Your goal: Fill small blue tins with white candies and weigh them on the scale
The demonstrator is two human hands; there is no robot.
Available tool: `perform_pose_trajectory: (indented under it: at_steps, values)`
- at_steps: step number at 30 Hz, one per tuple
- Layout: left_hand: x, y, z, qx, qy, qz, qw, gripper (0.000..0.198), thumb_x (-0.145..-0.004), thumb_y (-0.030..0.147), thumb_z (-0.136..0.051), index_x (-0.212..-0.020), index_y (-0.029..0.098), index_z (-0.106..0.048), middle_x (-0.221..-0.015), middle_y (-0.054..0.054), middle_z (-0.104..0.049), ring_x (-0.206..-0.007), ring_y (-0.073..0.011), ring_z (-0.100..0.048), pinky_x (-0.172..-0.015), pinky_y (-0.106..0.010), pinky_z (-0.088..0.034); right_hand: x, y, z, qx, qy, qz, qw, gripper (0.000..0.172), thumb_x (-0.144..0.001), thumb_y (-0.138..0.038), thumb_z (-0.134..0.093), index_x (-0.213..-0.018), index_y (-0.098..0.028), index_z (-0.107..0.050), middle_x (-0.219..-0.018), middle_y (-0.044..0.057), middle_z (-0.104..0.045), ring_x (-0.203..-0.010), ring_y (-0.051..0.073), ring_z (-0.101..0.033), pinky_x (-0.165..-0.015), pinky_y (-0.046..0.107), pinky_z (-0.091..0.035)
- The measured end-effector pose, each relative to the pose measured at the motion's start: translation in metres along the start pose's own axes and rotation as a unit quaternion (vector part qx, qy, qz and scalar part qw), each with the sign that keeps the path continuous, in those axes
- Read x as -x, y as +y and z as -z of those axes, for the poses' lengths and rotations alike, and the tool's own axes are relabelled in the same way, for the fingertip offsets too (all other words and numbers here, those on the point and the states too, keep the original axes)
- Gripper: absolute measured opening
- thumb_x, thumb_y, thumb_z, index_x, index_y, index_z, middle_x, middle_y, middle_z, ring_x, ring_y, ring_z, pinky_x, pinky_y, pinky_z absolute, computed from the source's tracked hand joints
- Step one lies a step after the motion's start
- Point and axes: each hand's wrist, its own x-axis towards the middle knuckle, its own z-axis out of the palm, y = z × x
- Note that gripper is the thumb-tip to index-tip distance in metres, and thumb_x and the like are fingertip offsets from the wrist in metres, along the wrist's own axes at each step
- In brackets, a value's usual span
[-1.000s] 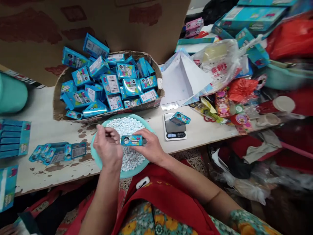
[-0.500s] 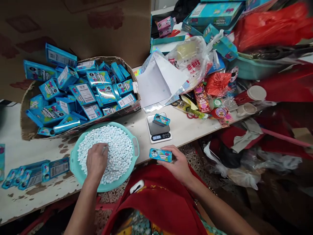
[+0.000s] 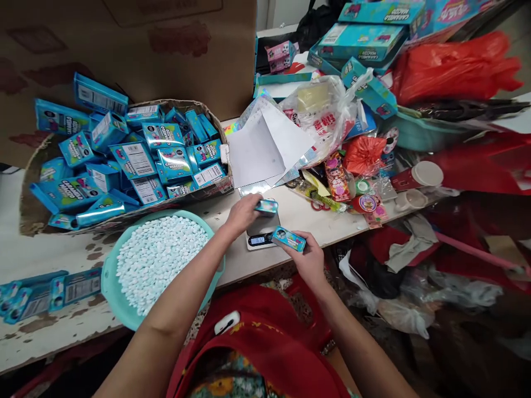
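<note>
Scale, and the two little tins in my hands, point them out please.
scale [image 3: 259, 240], head view, on its front display.
left-hand tin [image 3: 266, 206], head view, on its top face.
right-hand tin [image 3: 288, 239], head view, middle of its printed face.

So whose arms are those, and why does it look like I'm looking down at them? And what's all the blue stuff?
There is no machine here: those are a person's two bare arms. The camera sits on that person's head and looks forward and down, so you see just what they see. This is the only view.

The left hand has its fingers on a little blue tin, right at a small scale. The right hand holds a second blue tin close beside it.

On the white table stands a green basin full of small white pieces. Behind it is a cardboard tray piled with blue packets. On the right lies a jumble of bags and boxes.
</note>
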Motion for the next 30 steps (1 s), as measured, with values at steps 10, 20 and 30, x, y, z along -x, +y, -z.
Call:
perform_pose_trajectory:
  at_steps: [10, 20, 30]
  values:
    - [0.110, -0.005, 0.073, 0.269, 0.206, 0.229, 0.912, 0.042, -0.070, 0.033, -0.073, -0.109, 0.022, -0.062, -0.098, -0.001, -0.065, -0.087, -0.0180, -0.058, -0.080, -0.028, -0.043, -0.055, -0.004, -0.066, 0.056, 0.039, 0.176, 0.982, 0.056, -0.071, -0.038, -0.075, -0.118, -0.017, -0.050, -0.125, 0.013, -0.053, -0.121, 0.027, -0.049, -0.105, 0.047, -0.038]
    - [0.184, 0.001, 0.069, 0.677, 0.290, 0.260, 0.624, 0.046, -0.078, 0.053, -0.063, -0.106, 0.017, -0.065, -0.105, -0.009, -0.065, -0.093, -0.0190, -0.061, -0.080, -0.028, -0.048, 0.031, -0.091, -0.115, 0.102, -0.289, 0.136, 0.942, 0.035, -0.078, -0.038, -0.071, -0.107, -0.023, -0.058, -0.098, 0.003, -0.065, -0.087, 0.020, -0.062, -0.078, 0.032, -0.051]
    - [0.197, -0.048, 0.085, 0.816, 0.294, 0.309, 0.390, 0.030, -0.083, 0.039, -0.057, -0.073, 0.011, -0.064, -0.073, -0.006, -0.063, -0.069, -0.0165, -0.062, -0.068, -0.029, -0.050, 0.055, -0.107, -0.147, 0.182, -0.283, 0.216, 0.916, 0.036, -0.075, -0.040, -0.074, -0.104, -0.023, -0.060, -0.095, 0.004, -0.064, -0.085, 0.021, -0.060, -0.077, 0.034, -0.049]
